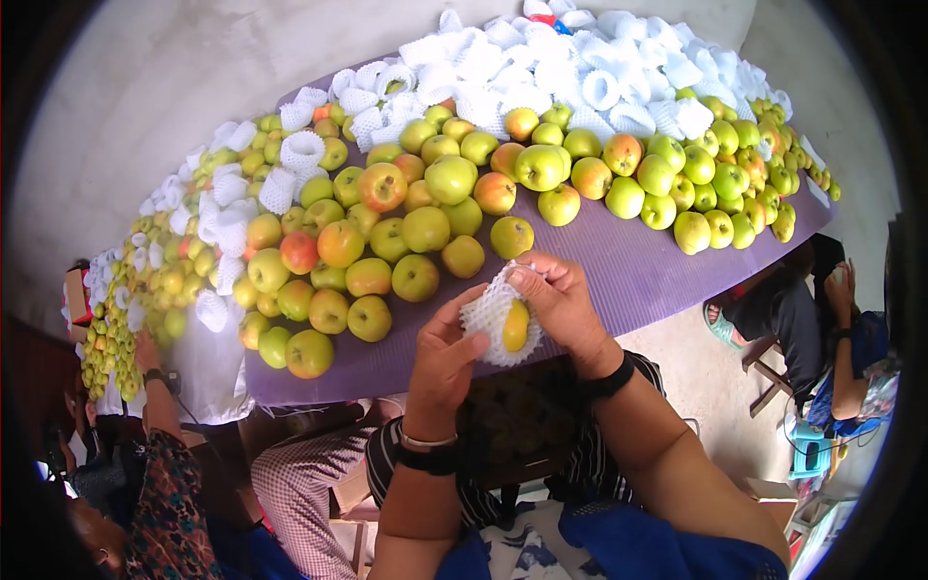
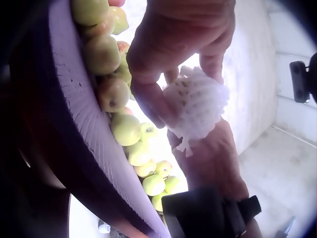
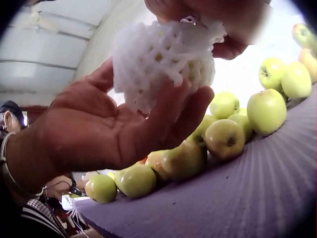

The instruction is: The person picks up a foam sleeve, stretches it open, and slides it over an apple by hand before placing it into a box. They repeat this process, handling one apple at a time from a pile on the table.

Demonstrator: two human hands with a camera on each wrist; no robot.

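Observation:
A yellow-green apple [image 1: 516, 327] sits inside a white foam net sleeve [image 1: 488, 311], held above the near edge of the table. My left hand [image 1: 444, 350] cups the sleeved apple from the left, its fingers curled round the side, as the right wrist view shows. From the other side my right hand [image 1: 568, 307] pinches the sleeve's upper edge between thumb and fingers. Part of the apple's skin shows through a gap in the net in the head view. In the left wrist view the foam net [image 2: 198, 101] covers nearly all of the fruit.
Loose apples [image 1: 416, 277] spread over the purple ridged tabletop [image 1: 599, 256] beyond my hands. Behind them lies a heap of white foam sleeves [image 1: 580, 72]. Another person's hand [image 1: 147, 353] reaches in at the left; someone else [image 1: 851, 367] sits at the right.

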